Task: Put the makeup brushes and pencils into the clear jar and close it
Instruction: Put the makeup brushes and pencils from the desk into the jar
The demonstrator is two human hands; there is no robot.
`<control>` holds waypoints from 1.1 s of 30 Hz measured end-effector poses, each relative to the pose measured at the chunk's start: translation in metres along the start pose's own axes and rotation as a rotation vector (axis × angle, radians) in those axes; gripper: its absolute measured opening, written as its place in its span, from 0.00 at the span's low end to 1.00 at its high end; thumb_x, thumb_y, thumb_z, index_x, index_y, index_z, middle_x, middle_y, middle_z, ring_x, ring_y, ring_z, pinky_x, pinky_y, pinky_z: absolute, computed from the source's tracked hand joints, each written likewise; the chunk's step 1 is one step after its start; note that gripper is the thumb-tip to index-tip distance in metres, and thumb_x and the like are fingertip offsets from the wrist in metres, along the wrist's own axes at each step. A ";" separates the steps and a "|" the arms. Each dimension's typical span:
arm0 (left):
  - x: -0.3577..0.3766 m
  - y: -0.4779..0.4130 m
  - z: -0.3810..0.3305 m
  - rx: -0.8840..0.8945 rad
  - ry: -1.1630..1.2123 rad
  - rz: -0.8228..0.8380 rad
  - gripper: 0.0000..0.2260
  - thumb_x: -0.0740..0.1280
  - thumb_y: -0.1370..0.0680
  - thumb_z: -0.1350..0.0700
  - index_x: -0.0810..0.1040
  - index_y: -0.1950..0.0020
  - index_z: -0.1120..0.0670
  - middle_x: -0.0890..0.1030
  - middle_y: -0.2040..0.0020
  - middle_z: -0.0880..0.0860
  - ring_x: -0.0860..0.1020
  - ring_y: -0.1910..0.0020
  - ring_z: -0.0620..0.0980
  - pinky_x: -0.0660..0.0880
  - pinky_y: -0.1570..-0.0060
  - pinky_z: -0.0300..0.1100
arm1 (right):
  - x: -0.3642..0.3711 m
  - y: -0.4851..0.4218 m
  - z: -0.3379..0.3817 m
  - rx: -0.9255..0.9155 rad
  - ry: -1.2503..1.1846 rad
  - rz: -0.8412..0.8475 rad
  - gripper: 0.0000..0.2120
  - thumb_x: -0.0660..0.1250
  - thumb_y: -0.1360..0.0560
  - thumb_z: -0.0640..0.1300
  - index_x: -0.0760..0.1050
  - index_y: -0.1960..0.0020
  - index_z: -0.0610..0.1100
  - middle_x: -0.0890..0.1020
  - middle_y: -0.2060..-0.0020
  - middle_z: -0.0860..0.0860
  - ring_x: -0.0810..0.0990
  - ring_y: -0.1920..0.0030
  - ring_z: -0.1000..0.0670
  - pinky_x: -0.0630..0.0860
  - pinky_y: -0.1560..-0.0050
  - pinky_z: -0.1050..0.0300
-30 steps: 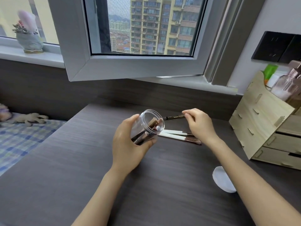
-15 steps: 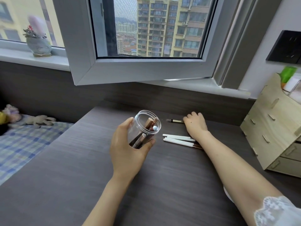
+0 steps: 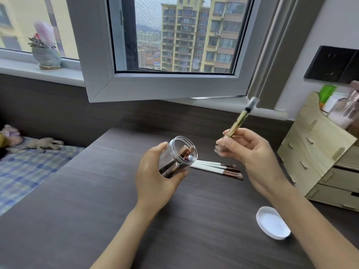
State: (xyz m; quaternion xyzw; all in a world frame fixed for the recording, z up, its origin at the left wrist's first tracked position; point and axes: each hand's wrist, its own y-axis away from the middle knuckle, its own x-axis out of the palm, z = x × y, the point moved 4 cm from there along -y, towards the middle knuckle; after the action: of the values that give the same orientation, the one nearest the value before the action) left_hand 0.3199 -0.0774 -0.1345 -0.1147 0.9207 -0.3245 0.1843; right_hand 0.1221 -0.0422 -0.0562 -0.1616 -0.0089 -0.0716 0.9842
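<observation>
A dark wood-grain worktop (image 3: 97, 210) is filling most of the view, running under an open window (image 3: 165, 82) along its far edge. A pale wooden drawer organiser (image 3: 320, 164) is standing at the right edge, and a bed with a checked cover (image 3: 29, 171) is lying beyond the left edge.

The left hand (image 3: 155, 177) is holding the clear jar (image 3: 178, 158) just above the middle of the worktop, fingers and thumb wrapped around its wall, its open mouth tilting up and to the right. Several brushes and pencils are already resting inside. The jar looks light, rigid and smooth, so a grip around the body seems safest.

The right hand (image 3: 250, 152) is raised beside the jar, its fingers pinching the lower end of a slim gold pencil (image 3: 240, 121) that is pointing up and away; motion is blurring it. It looks stiff and light, best guided in end first.

The white lid (image 3: 272, 223) is lying near the front right corner. Three white-handled brushes (image 3: 215, 167) are lying flat on the worktop behind the jar.
</observation>
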 end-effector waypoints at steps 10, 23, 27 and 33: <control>0.000 0.004 -0.006 0.051 -0.009 0.025 0.32 0.79 0.40 0.53 0.73 0.39 0.53 0.74 0.45 0.41 0.70 0.44 0.36 0.62 0.44 0.22 | 0.026 0.016 0.021 -0.433 1.183 0.066 0.10 0.61 0.26 0.46 0.78 0.48 0.47 0.77 0.63 0.53 0.75 0.61 0.49 0.71 0.62 0.55; 0.004 0.005 -0.011 0.128 -0.059 0.099 0.32 0.76 0.41 0.50 0.72 0.39 0.52 0.74 0.45 0.44 0.71 0.45 0.42 0.61 0.45 0.23 | 0.062 -0.008 0.018 -0.551 1.365 0.333 0.10 0.72 0.35 0.41 0.75 0.55 0.41 0.77 0.66 0.50 0.72 0.60 0.46 0.70 0.62 0.53; 0.001 0.003 -0.007 0.080 -0.015 0.074 0.33 0.78 0.41 0.51 0.71 0.39 0.49 0.74 0.45 0.43 0.70 0.46 0.38 0.62 0.47 0.22 | 0.057 -0.011 0.008 -0.482 1.144 0.285 0.09 0.71 0.32 0.50 0.78 0.60 0.45 0.78 0.65 0.53 0.70 0.61 0.51 0.70 0.60 0.56; -0.004 -0.003 0.006 -0.017 0.008 0.030 0.32 0.81 0.40 0.58 0.73 0.39 0.52 0.77 0.45 0.46 0.71 0.46 0.37 0.61 0.50 0.20 | -0.037 -0.026 -0.012 -0.122 0.770 -0.123 0.09 0.65 0.25 0.44 0.82 0.58 0.43 0.83 0.62 0.51 0.79 0.60 0.53 0.72 0.58 0.59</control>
State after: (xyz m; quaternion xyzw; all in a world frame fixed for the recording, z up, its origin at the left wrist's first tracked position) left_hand 0.3265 -0.0816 -0.1363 -0.1011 0.9257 -0.3144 0.1843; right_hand 0.0821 -0.0656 -0.0606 -0.1804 0.3553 -0.1860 0.8981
